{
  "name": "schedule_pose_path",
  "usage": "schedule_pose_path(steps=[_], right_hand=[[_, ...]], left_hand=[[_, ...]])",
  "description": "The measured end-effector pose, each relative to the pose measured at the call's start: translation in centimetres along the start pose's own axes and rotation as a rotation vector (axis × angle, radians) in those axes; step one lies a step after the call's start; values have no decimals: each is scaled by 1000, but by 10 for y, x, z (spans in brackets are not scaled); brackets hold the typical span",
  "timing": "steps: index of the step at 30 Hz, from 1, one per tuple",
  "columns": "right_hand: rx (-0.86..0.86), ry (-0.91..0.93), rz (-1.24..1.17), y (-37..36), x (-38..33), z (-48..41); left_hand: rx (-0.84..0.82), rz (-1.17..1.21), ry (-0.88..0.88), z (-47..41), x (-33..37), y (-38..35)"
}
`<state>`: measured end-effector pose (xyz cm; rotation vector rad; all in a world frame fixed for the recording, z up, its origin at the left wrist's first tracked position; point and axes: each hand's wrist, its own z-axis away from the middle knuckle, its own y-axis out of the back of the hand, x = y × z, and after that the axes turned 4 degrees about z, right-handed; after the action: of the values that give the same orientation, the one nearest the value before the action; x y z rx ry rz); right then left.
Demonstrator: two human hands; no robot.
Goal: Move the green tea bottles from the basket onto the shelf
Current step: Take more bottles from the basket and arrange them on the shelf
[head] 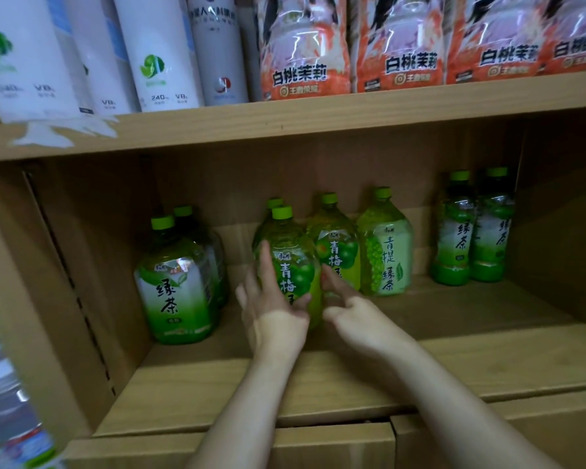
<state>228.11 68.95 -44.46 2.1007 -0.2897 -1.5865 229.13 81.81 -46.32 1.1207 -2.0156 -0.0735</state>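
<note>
A green-capped green tea bottle [293, 262] with a plum label stands upright on the lower wooden shelf [454, 360], in front of another like it of which only the cap [274, 202] shows. My left hand [271, 302] lies along the front bottle's left side, fingers up its wall and thumb across the front. My right hand [351, 308] is at its lower right, fingers loosely curled and apart, fingertips touching the side. The basket is out of view.
On the same shelf stand a large green tea bottle [176, 289] at left, a plum bottle [340, 252], a grape green tea bottle [388, 255] and two small green tea bottles [454, 238] at right. The upper shelf holds white bottles [159, 52] and orange packs [400, 45].
</note>
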Motion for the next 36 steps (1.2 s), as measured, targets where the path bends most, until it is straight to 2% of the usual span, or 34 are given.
schedule_pose_path(steps=[5, 9, 13, 16, 20, 25, 29, 33, 36], right_hand=[[14, -37, 109, 11, -4, 26], [175, 47, 297, 52, -19, 82], [207, 71, 557, 111, -30, 153], [257, 16, 733, 147, -34, 208], [299, -106, 852, 182, -21, 280], [397, -288, 816, 209, 14, 383], [491, -520, 844, 226, 39, 463], [566, -725, 801, 242, 85, 528], [553, -836, 765, 250, 121, 561]], left_hand=[[10, -34, -8, 3, 8, 6], [56, -68, -226, 7, 29, 18], [-78, 184, -451, 22, 77, 29], [-147, 383, -643, 48, 122, 30], [-243, 549, -839, 94, 176, 22], [-445, 726, -928, 169, 230, -6], [-660, 797, -962, 234, 268, -41], [-897, 804, -903, 304, 297, -83], [-1087, 727, -847, 357, 311, -117]])
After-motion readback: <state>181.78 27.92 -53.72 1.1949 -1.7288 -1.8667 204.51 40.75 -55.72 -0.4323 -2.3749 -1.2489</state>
